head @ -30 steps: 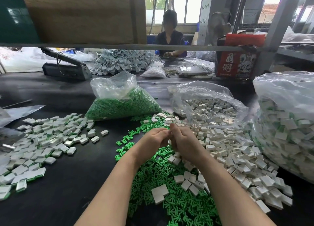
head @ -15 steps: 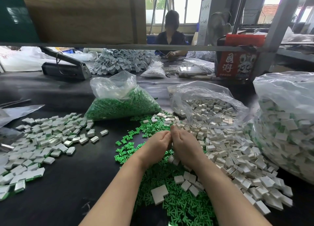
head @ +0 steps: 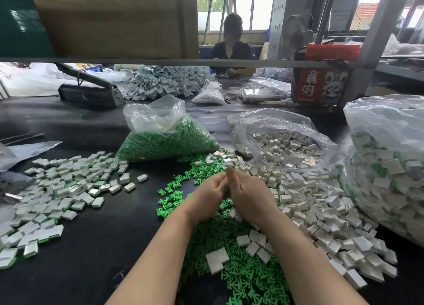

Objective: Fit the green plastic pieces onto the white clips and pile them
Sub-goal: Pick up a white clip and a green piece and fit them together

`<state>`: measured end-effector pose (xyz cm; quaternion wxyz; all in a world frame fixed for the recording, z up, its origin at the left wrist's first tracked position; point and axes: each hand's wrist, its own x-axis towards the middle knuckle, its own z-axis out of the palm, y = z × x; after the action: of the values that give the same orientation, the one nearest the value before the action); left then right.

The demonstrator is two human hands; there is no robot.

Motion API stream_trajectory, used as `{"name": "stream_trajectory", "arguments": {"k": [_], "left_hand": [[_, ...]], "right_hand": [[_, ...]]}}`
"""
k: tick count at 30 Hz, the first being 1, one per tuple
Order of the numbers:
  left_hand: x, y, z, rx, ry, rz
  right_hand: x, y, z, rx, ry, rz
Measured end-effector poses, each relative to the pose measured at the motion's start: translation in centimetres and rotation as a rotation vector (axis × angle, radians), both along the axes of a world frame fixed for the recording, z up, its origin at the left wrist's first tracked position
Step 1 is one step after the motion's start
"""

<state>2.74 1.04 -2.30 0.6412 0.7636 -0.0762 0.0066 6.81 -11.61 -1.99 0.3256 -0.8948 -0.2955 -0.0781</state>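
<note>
Far left of the hands, on the black worktop: a spread pile of assembled clips, white with green edges showing. Beyond it, further back, a grey lever tool. Up and left of the hands, a clear bag of green plastic pieces, its mouth standing open. At centre, left hand and right hand pressed together, fingers curled inward toward each other, thumbs uppermost; whatever sits between the fingers hidden, so cannot tell whether clenched empty or grasping a piece. Directly under and in front of the hands, loose green pieces scattered thick over the worktop, a few white clips lying on top. Just right of the hands, a long heap of loose white clips reaching from the back bag to the near edge. Behind that heap, an open clear bag of white clips. Far right, a large clear bag of finished clips, bulging, green visible among the white. Across the worktop, past a metal shelf rail, another person seated, with a mound of pale parts and a red carton nearby.
</note>
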Motion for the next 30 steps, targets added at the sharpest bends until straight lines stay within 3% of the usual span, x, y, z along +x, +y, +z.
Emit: {"name": "stream_trajectory", "arguments": {"k": [5, 9, 14, 19, 30], "left_hand": [[0.1, 1.0, 0.6, 0.093, -0.175, 0.124], [-0.3, 1.0, 1.2, 0.050, -0.238, 0.141], [-0.4, 0.5, 1.5, -0.059, -0.217, 0.170], [-0.6, 0.2, 1.8, -0.090, -0.219, 0.161], [-0.5, -0.5, 2.6, -0.143, -0.268, 0.313]], "right_hand": [[0.4, -0.3, 1.0, 0.536, 0.368, 0.058], [0.4, -0.7, 1.7, 0.767, 0.596, 0.078], [-0.2, -0.8, 2.4, 0.700, 0.762, 0.186], [-0.3, -0.5, 2.0, 0.645, 0.769, 0.299], [0.3, -0.6, 1.4, 0.854, 0.840, 0.377]]}}
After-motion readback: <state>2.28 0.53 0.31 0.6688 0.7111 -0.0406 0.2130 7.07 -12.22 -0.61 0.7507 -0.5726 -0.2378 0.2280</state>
